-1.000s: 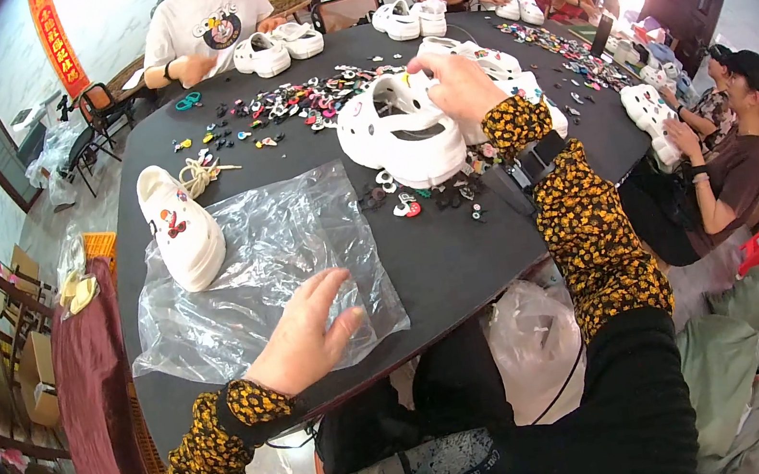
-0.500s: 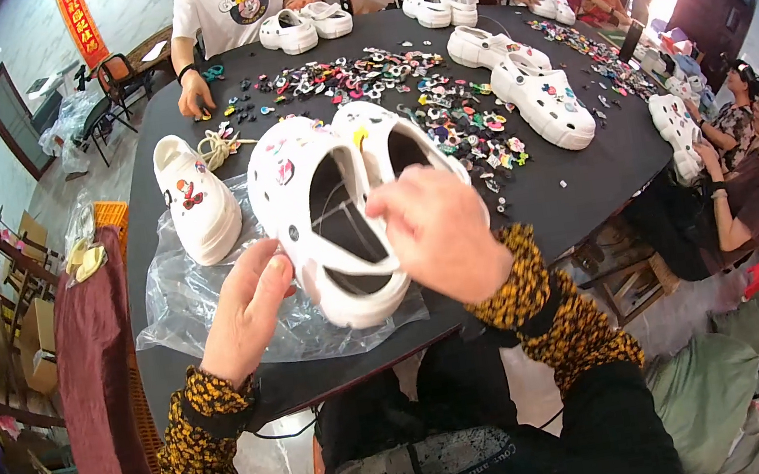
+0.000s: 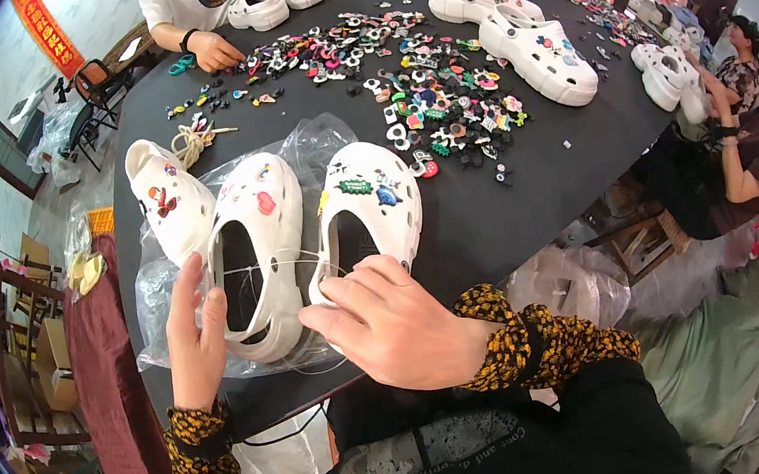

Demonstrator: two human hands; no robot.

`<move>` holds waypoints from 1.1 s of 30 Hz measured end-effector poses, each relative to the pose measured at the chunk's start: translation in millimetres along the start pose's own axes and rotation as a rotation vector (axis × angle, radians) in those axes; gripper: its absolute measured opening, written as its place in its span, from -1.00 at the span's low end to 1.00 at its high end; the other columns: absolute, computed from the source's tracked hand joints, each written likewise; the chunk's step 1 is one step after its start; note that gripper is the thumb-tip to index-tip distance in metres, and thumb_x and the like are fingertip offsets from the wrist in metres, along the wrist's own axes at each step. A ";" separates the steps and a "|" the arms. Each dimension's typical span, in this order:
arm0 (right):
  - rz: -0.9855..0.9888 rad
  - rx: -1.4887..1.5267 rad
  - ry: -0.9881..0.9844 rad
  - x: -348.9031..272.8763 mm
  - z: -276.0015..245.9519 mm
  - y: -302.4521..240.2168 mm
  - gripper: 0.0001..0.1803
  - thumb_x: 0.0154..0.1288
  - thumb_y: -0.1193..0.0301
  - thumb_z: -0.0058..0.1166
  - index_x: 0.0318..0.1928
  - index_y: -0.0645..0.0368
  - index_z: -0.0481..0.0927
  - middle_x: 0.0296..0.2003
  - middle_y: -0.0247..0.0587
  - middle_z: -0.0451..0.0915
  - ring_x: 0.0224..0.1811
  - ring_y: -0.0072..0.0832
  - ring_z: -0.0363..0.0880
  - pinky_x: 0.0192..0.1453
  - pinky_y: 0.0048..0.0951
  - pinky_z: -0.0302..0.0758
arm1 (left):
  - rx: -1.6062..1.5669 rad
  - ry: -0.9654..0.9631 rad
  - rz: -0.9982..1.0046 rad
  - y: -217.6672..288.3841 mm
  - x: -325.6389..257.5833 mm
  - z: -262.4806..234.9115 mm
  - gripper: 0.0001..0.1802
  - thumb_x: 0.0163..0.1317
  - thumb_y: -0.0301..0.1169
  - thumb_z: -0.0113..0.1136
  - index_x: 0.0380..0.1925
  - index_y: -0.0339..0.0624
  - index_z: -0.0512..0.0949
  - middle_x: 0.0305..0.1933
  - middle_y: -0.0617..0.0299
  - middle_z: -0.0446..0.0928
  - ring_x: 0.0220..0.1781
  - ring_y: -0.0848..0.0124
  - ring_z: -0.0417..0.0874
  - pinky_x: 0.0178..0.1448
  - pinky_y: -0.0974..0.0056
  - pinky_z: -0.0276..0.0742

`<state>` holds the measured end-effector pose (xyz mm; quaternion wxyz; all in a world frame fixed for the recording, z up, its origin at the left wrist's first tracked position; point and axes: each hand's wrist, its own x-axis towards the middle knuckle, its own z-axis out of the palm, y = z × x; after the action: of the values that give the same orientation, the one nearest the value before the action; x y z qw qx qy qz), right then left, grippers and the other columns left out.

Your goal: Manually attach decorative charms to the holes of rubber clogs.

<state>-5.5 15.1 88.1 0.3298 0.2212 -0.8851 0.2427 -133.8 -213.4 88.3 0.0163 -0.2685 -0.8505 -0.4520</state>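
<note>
Two white clogs lie side by side on the near table edge, joined by a thin pale cord. The left clog bears a red-pink charm; the right clog carries green, blue and yellow charms. My right hand curls over the heel of the right clog, its fingertips partly hidden. Along the outer side of the left clog, my left hand has its fingers stretched out, thumb apart, holding nothing. Another white clog with a red charm leans against the left one, at far left. Crumpled clear plastic spreads beneath them.
Loose colourful charms cover the middle of the black table. A clog pair stands right of them. Across the table, a person's hand reaches into the charms. Two people sit at the right, one holding clogs.
The clog pair has come down onto the table and spread apart, toes pointing away. My right hand has moved down to a heel; my left hand has shifted left. The view has shifted too.
</note>
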 end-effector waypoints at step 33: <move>-0.140 1.235 -0.810 9.7 59.5 -97.6 -0.77 0.25 0.48 -0.08 -0.22 0.33 0.61 -0.31 0.07 0.64 -0.17 -0.08 0.60 -0.06 -0.21 0.49 | -0.033 -0.320 0.497 238.9 70.4 26.7 -0.63 0.40 -0.27 -0.02 0.02 -0.32 0.53 -0.07 0.16 0.62 -0.04 0.47 0.59 0.05 0.35 0.47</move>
<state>13.3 -97.9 82.9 -0.1926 0.4943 -0.6235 0.5742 -75.6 -54.6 273.1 -0.0122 -0.5368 -0.7429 -0.3998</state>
